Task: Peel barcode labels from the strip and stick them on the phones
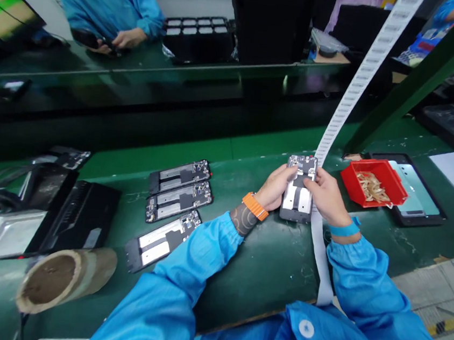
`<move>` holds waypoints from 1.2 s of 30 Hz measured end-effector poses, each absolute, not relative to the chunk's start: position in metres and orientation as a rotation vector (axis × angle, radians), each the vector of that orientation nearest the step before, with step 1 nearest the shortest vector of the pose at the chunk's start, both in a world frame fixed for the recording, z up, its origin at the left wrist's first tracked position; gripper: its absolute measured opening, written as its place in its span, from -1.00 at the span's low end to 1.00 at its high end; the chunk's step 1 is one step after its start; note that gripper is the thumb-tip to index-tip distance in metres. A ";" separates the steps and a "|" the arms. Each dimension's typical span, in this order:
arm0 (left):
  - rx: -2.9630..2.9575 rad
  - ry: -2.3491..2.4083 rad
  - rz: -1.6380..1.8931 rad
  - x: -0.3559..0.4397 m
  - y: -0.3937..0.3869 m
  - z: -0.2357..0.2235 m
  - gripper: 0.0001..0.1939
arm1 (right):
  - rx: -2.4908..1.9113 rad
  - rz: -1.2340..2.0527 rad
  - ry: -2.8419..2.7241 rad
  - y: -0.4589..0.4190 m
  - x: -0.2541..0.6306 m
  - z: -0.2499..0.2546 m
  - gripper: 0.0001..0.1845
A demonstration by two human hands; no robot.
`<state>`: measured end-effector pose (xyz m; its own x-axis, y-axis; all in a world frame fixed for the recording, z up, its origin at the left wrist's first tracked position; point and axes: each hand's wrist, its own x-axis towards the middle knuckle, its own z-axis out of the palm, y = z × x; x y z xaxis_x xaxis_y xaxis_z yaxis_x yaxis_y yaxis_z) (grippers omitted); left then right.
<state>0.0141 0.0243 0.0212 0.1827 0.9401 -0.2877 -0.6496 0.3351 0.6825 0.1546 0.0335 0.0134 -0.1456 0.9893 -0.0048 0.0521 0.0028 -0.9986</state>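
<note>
An opened phone (298, 198), its circuit board at the top and a silver battery bay below, is held upright over the green bench between both hands. My left hand (277, 187) grips its left edge, the thumb lying on the board area. From the other side my right hand (328, 196) clasps the right edge, its thumb pressed on the dark middle part. A long white strip of printed labels (350, 99) runs down behind the phone and on toward my lap. Left of my hands lie three similar opened phones (179, 195) in a slanted column.
A red bin (375, 183) of small tan pieces stands at right, beside a black tray (423, 193) with a pale phone cover. At left are a cardboard tube (67, 277) and a black box (80, 214). A green post (427, 77) slants upward; a co-worker's hands (121, 42) show across the bench.
</note>
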 end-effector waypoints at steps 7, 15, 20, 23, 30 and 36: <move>0.306 0.711 1.159 0.022 0.021 0.021 -0.84 | -1.289 1.155 -1.297 0.030 0.156 0.008 -0.64; 0.403 0.620 1.072 0.016 0.025 0.019 -0.73 | -1.240 1.026 -1.231 0.034 0.157 -0.002 -0.73; 0.405 0.625 1.119 0.012 0.021 0.028 -0.77 | -1.195 1.093 -1.247 0.033 0.153 0.007 -0.61; 0.440 0.608 1.141 0.006 0.023 0.032 -0.76 | -1.126 1.206 -1.305 0.035 0.152 0.013 -0.56; 0.534 0.630 1.165 -0.002 0.025 0.033 -0.72 | -1.046 1.309 -1.401 0.035 0.155 0.015 -0.46; 0.563 0.630 1.180 -0.001 0.025 0.031 -0.65 | -1.015 1.307 -1.420 0.035 0.156 0.014 -0.47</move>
<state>-0.0013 0.0245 0.0313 0.2517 0.9556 -0.1532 -0.6587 0.2851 0.6963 0.1563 0.0354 0.0143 -0.2321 0.9680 0.0951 -0.0144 0.0944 -0.9954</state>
